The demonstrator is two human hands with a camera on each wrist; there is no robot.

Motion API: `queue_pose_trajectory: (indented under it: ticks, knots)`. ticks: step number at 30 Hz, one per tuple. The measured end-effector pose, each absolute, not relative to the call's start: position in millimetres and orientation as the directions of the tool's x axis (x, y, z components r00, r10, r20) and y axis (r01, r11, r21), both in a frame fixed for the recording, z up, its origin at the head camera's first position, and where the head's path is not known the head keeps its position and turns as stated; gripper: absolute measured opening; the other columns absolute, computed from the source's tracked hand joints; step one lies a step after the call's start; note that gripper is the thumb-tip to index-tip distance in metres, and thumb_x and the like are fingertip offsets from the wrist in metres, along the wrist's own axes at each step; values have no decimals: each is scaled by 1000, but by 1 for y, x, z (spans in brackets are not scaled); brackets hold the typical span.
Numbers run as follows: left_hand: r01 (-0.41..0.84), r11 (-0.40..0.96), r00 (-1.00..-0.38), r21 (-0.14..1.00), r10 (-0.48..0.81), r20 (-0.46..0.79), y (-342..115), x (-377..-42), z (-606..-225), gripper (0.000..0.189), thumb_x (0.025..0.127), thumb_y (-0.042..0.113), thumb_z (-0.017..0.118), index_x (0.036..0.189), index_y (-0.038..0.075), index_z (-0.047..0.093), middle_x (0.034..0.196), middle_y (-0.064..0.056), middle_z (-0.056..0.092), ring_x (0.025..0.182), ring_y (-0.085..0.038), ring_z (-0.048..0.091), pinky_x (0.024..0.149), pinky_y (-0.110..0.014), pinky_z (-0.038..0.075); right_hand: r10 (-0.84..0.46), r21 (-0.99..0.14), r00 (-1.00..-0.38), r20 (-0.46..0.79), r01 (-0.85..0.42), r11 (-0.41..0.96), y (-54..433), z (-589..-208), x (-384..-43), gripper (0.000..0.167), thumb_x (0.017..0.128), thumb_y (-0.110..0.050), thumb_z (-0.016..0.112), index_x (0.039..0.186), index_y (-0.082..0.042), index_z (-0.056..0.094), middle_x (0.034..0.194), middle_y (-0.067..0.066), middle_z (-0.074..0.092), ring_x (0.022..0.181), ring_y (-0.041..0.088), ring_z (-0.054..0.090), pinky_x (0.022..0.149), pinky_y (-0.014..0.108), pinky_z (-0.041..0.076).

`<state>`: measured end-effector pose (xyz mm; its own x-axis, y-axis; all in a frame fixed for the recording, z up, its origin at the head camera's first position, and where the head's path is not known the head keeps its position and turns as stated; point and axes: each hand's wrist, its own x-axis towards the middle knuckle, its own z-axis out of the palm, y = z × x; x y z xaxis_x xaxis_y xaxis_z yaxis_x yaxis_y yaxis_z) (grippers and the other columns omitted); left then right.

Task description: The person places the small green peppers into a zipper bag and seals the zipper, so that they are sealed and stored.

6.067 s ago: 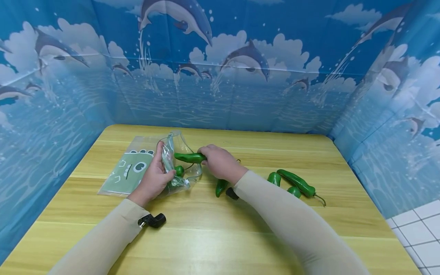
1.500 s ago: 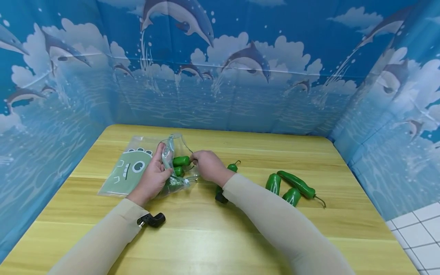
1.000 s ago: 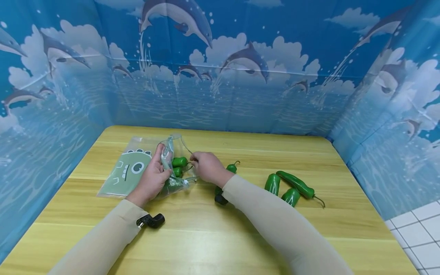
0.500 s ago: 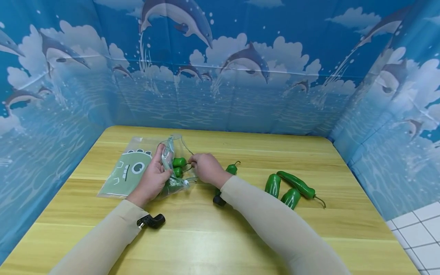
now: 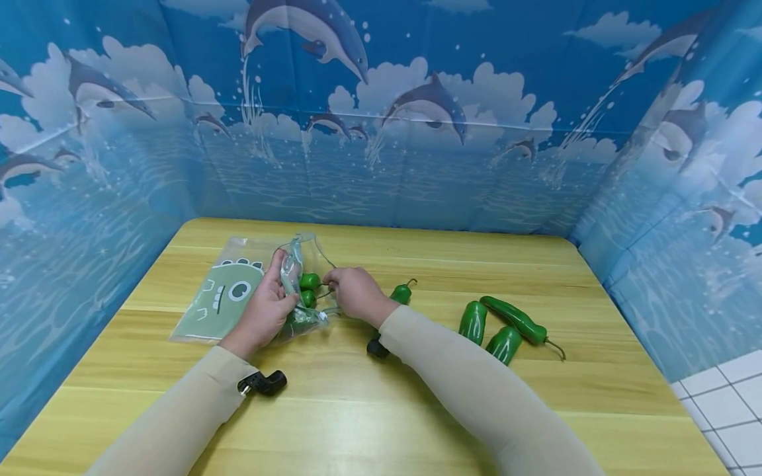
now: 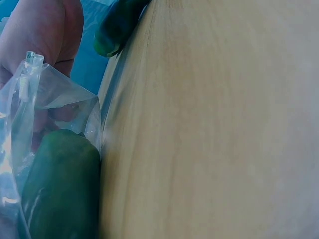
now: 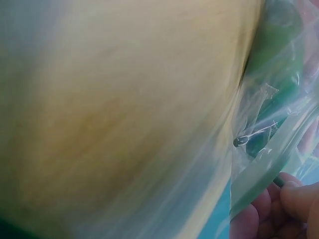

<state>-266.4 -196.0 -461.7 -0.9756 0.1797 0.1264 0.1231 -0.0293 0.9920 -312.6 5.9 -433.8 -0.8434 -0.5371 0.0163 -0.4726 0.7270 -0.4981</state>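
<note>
My left hand [image 5: 268, 305] grips the edge of a clear zip bag [image 5: 326, 249], holding its mouth spread to the right. Inside the bag lie green peppers; the tops of two, an upper pepper [image 5: 310, 281] and a lower pepper [image 5: 307, 298], show at the opening with stems pointing right. Thumb and finger of my right hand [image 5: 359, 295] pinch the upper pepper's stem [image 7: 278, 182] at the bag's mouth. Through the plastic, the left wrist view shows a large pepper body [image 6: 62, 186]. The lower ends of the bagged peppers are hidden behind my left hand.
A flat bag with a green monster print [image 5: 223, 301] lies at the left. One pepper [image 5: 401, 293] lies partly under my right wrist. Farther right are a long pepper [image 5: 514, 317] and two more, a left one [image 5: 473, 322] and a front one [image 5: 504, 344] partly behind my sleeve.
The pepper held outside the bag's mouth six seconds ago is now mostly inside it. My right hand has shifted slightly left with its stem; my left hand stays on the bag.
</note>
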Motion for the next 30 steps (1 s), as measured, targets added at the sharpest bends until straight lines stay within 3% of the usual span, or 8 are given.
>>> queue_pose_trajectory:
  ticks: [10,19,25,30]
  knots:
    - [118,-39,-975,992,185,123,-196,-266,-460,97,99,-17,38,169,22,-17,177,9,-17,164,-24,8,113,-18,40,-546,-497,-838,-8,-470,729,5,-434,-313,32,112,-13,48,135,-11,70,125,4,77,117,20,72,100,36,59]
    - [119,-65,-973,991,192,129,-196,-266,-462,96,99,-18,37,168,20,-18,177,6,-19,164,-27,9,107,-18,48,-550,-463,-835,19,-495,736,10,-426,-308,34,112,-17,50,140,-10,68,136,5,73,123,22,70,104,38,57]
    - [117,-70,-974,991,188,128,-195,-265,-462,97,99,-18,38,168,21,-18,177,8,-19,164,-27,6,108,-18,47,-546,-522,-835,67,-495,694,24,-414,-305,32,112,-18,52,136,-6,70,130,8,75,115,22,73,97,38,60]
    - [120,-65,-975,991,180,130,-194,-264,-462,97,99,-18,38,169,22,-17,177,9,-17,164,-29,5,105,-16,48,-565,-552,-824,48,-494,672,43,-403,-307,36,111,-22,54,143,-10,66,138,6,71,117,21,71,98,41,58]
